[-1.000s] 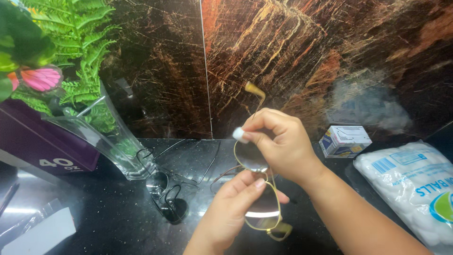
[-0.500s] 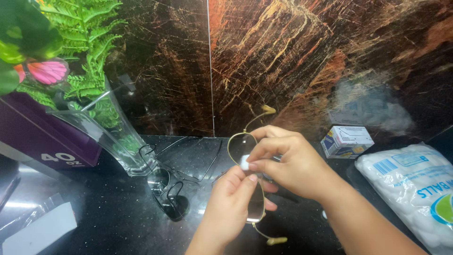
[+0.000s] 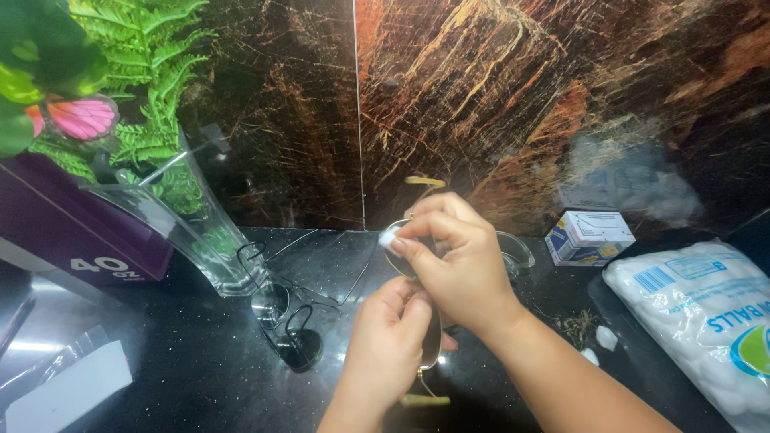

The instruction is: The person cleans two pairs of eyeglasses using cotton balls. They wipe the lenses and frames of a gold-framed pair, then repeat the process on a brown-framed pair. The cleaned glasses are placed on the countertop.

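- Gold-rimmed glasses (image 3: 429, 341): thin metal frame with a reflective lens, held above the glossy black counter (image 3: 200, 377), one temple tip up at the marble-veined wall.
- Left hand (image 3: 385, 345): grip closed round the lower frame, fingers wrapped.
- Right hand (image 3: 453, 265): grip pinching a small white cotton ball (image 3: 388, 238) against the upper lens.
- Versus half a second ago: the cotton has shifted higher and leftward on the lens; the lower temple now hangs nearer the bottom edge.
- Nearby: dark sunglasses (image 3: 289, 321) beside a clear glass vase (image 3: 192, 240) with fern; soft plastic bag of cotton balls (image 3: 706, 313) at right; small cardboard box (image 3: 589, 236).
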